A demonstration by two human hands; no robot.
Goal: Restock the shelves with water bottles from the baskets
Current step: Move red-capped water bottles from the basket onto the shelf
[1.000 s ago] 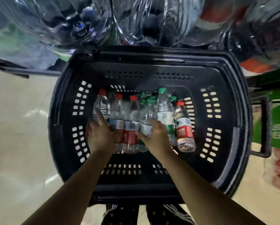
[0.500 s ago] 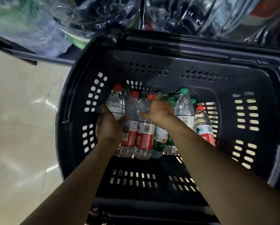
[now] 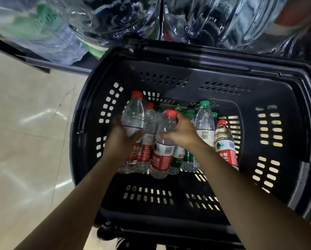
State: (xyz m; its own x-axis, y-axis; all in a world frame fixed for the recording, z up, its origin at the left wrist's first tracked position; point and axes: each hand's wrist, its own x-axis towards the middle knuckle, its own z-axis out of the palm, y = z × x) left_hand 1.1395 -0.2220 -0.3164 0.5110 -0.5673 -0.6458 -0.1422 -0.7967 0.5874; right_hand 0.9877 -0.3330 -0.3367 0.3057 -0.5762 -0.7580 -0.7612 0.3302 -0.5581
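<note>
A black plastic basket (image 3: 201, 73) holds several small water bottles, some with red caps and labels, some with green. My left hand (image 3: 122, 139) is wrapped around a red-capped bottle (image 3: 134, 114) at the left of the group. My right hand (image 3: 183, 132) grips another red-capped bottle (image 3: 164, 141) by its upper body. Between them stands a third red-capped bottle (image 3: 148, 123). To the right stand a green-capped bottle (image 3: 204, 120) and a further red-labelled bottle (image 3: 224, 139).
Large clear water jugs (image 3: 115, 15) fill the top of the view just behind the basket. A dark shelf base (image 3: 43, 63) runs along the left. Pale tiled floor (image 3: 25, 141) lies to the left of the basket.
Both hands have closed on red-capped bottles, and those two bottles have risen a little above the others. The view has moved closer to the basket.
</note>
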